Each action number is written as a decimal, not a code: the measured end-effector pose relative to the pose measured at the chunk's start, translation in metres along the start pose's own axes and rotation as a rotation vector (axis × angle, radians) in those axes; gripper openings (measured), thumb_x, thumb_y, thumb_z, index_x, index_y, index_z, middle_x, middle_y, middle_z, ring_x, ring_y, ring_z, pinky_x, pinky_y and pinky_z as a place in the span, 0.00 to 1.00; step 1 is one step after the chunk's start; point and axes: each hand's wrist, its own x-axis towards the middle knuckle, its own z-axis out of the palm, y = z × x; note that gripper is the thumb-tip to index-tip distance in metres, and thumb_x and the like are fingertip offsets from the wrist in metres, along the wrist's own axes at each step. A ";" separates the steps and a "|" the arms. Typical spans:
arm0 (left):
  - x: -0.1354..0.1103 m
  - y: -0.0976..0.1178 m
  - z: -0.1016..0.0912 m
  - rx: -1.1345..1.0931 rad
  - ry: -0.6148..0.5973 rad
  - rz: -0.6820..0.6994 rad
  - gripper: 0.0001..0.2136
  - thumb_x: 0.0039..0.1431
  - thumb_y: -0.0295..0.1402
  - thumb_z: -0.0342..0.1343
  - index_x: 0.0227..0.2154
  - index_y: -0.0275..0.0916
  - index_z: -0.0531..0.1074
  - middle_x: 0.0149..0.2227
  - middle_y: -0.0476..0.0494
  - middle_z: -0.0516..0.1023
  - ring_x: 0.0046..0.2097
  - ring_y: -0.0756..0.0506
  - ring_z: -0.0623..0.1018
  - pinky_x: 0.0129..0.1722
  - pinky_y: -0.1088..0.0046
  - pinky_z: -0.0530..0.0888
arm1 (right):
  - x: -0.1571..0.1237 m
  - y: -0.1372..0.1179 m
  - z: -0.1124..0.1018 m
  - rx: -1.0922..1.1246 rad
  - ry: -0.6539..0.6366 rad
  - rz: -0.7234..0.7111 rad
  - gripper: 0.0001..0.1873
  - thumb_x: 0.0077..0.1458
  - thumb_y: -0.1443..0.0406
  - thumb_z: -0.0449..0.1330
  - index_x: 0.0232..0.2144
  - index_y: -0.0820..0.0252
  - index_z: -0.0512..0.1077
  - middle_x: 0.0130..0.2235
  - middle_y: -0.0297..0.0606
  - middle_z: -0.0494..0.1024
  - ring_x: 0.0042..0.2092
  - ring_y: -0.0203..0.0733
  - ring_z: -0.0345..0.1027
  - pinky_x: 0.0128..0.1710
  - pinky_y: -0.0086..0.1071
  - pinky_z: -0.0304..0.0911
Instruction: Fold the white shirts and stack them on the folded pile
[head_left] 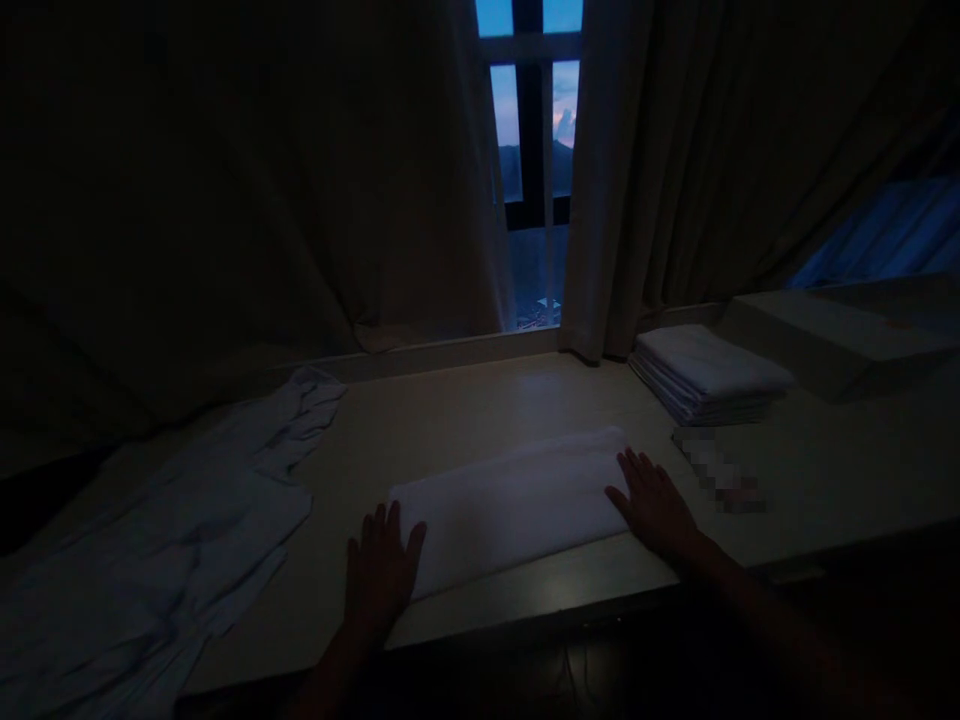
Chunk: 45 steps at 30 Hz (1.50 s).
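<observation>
A white cloth, perhaps a towel (517, 510), lies folded into a long flat strip near the front edge of the table. At its left end rests my left hand (379, 565), fingers spread and thumb on the cloth. My right hand (652, 500) lies flat at the opposite end, with its thumb over the cloth's edge. Neither hand grips anything. The dim light hides the fine texture of the cloth.
Crumpled white cloths (172, 550) cover the table's left side. A stack of folded white cloths (709, 370) stands at the back right, beside a pale box-like block (840, 325). Dark curtains (607, 200) hang behind the table (465, 410), parted at a window (532, 130).
</observation>
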 end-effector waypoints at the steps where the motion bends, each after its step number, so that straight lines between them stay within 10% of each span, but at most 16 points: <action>1: 0.000 0.000 0.000 0.002 -0.004 0.007 0.28 0.61 0.44 0.40 0.61 0.36 0.60 0.65 0.31 0.59 0.66 0.32 0.54 0.61 0.45 0.53 | 0.003 -0.003 -0.003 -0.024 -0.010 -0.006 0.37 0.60 0.48 0.48 0.65 0.63 0.53 0.68 0.45 0.46 0.69 0.52 0.29 0.66 0.51 0.26; 12: 0.006 -0.009 0.016 0.033 -0.008 0.017 0.29 0.61 0.44 0.38 0.63 0.35 0.57 0.66 0.32 0.56 0.67 0.32 0.52 0.61 0.46 0.52 | 0.076 -0.055 0.005 -0.104 -0.056 -0.177 0.33 0.65 0.51 0.40 0.64 0.62 0.54 0.67 0.46 0.51 0.68 0.52 0.39 0.65 0.50 0.30; 22: 0.008 -0.018 0.022 0.184 0.031 0.106 0.27 0.61 0.39 0.38 0.62 0.35 0.58 0.67 0.32 0.51 0.68 0.30 0.48 0.61 0.40 0.49 | 0.040 -0.046 0.016 -0.199 0.086 -0.069 0.33 0.66 0.52 0.38 0.65 0.64 0.53 0.67 0.49 0.50 0.68 0.54 0.37 0.65 0.52 0.27; 30: 0.043 0.103 -0.005 0.057 0.034 0.631 0.23 0.65 0.39 0.39 0.61 0.45 0.61 0.67 0.44 0.56 0.68 0.38 0.53 0.64 0.49 0.49 | 0.031 -0.053 0.010 -0.185 0.116 -0.041 0.31 0.66 0.53 0.41 0.65 0.63 0.53 0.67 0.48 0.51 0.68 0.53 0.39 0.64 0.52 0.31; 33: 0.046 0.145 0.011 -0.003 0.059 0.601 0.24 0.65 0.43 0.39 0.62 0.45 0.59 0.65 0.42 0.59 0.67 0.37 0.56 0.63 0.47 0.52 | 0.029 -0.054 0.009 -0.183 0.162 -0.059 0.29 0.66 0.55 0.42 0.64 0.62 0.56 0.66 0.48 0.53 0.68 0.52 0.40 0.65 0.50 0.31; 45: 0.029 0.148 0.032 -0.076 0.206 0.515 0.21 0.65 0.39 0.40 0.55 0.39 0.68 0.56 0.37 0.72 0.58 0.40 0.69 0.59 0.56 0.61 | 0.027 -0.056 0.008 -0.132 0.201 -0.061 0.24 0.65 0.57 0.46 0.59 0.57 0.63 0.63 0.47 0.61 0.66 0.52 0.47 0.64 0.51 0.32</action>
